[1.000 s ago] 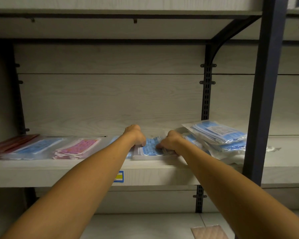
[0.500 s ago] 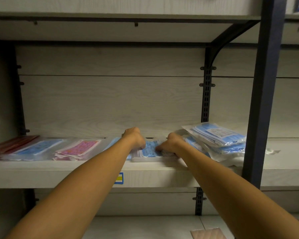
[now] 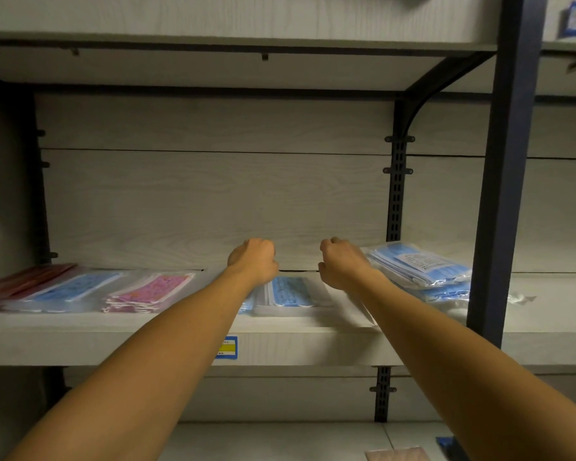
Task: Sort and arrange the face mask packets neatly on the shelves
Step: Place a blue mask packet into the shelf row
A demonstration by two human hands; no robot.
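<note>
A flat stack of blue face mask packets (image 3: 291,291) lies on the middle shelf (image 3: 180,331). My left hand (image 3: 253,261) hovers over its far left corner and my right hand (image 3: 341,261) over its far right corner. Both show their backs with the fingers curled under, and nothing is visible in them. To the left lie a pink patterned packet stack (image 3: 150,292), a blue packet (image 3: 77,287) and red packets (image 3: 20,281). On the right sits a loose pile of blue packets (image 3: 419,271).
A dark metal upright (image 3: 506,194) stands in front of the shelf's right end, with a slotted bracket rail (image 3: 396,194) behind it. The upper shelf (image 3: 246,31) hangs overhead. A blue and yellow price tag (image 3: 226,347) is on the shelf's front edge.
Both hands have lifted off the blue packet stack and moved back toward the wall, a little further apart. The stack now lies uncovered between them.
</note>
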